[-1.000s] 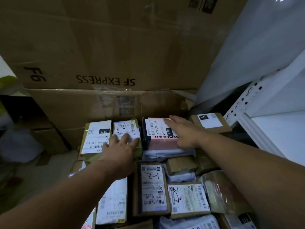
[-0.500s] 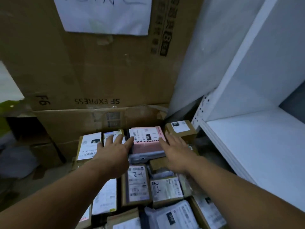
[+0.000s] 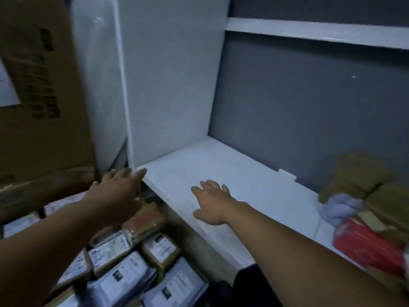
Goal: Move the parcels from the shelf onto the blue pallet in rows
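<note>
Both my hands are empty with fingers spread. My left hand (image 3: 115,191) hovers by the front left corner of the white shelf (image 3: 254,191), above the laid-out parcels (image 3: 137,258). My right hand (image 3: 212,201) is over the bare shelf board, fingers straight. Those parcels, brown boxes and grey bags with white labels, lie in rows low at the left; the pallet beneath them is hidden. On the shelf at the right sit more parcels: a red one (image 3: 367,247), a brown pile (image 3: 363,173) and a pale bag (image 3: 340,207).
A large cardboard box (image 3: 39,96) stands at the back left behind the rows. The shelf's white side panel (image 3: 168,85) rises between the box and the board, with a grey back wall (image 3: 309,111) and an upper shelf (image 3: 316,33) above.
My view has swung right from the parcel rows to the shelf. Both hands have lifted off the labelled parcels and moved right, the right one over the shelf board.
</note>
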